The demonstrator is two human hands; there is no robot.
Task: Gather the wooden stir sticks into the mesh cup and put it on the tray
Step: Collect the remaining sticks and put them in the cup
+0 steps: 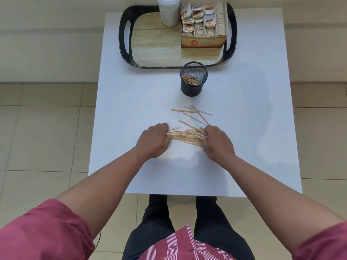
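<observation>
A bundle of wooden stir sticks (pixel 185 136) lies on the white table (pixel 131 102), pressed between my two hands. My left hand (pixel 153 141) closes on the bundle's left ends and my right hand (pixel 217 142) on its right ends. Several loose sticks (pixel 195 113) lie scattered just beyond the bundle. The black mesh cup (pixel 193 89) stands upright further back, holding several sticks. It sits on the table just in front of the black tray (pixel 124 51) with a wood-pattern floor.
On the tray stand a white cylindrical container (pixel 169 12) at the back and an open cardboard box of sachets (pixel 204 42) at the right. The tray's left and front floor (pixel 155 47) is bare. Tiled floor surrounds the table.
</observation>
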